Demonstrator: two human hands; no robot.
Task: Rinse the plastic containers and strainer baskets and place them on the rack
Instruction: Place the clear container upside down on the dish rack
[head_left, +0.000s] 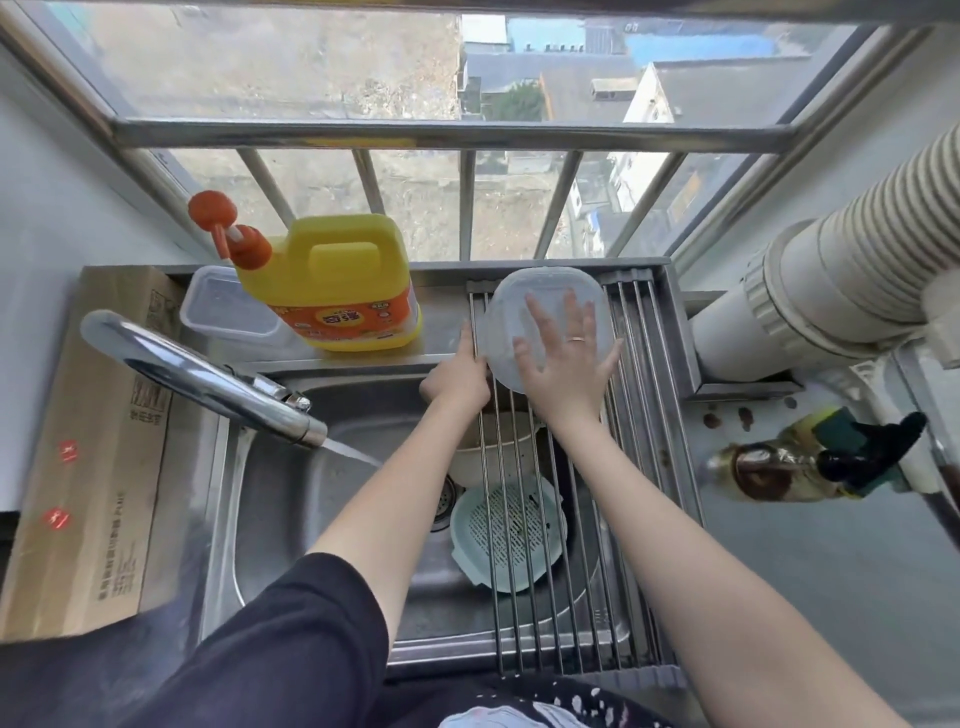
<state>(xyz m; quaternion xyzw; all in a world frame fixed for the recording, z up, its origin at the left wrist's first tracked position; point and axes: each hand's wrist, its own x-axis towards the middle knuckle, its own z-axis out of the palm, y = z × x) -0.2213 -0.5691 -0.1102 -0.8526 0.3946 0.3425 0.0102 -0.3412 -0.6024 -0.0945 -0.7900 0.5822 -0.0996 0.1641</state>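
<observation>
A translucent plastic container (540, 291) lies upside down at the far end of the steel roll-up rack (639, 395) over the sink. My right hand (563, 358) rests flat on its base with fingers spread. My left hand (460, 376) holds its left edge, index finger stretched along the rim. Under the rack bars in the sink (291, 499) sit a pale green strainer basket (506, 535) and a cream-coloured basket (493, 447), partly hidden by the bars and my arms. Another clear container (223, 312) stands on the back ledge at left.
Water runs from the chrome tap (208, 379) into the basin. A yellow detergent jug (337, 286) stands on the ledge. A cardboard box (88, 441) lies left of the sink. A bottle (789, 462) lies on the right counter under a ribbed white duct (857, 270).
</observation>
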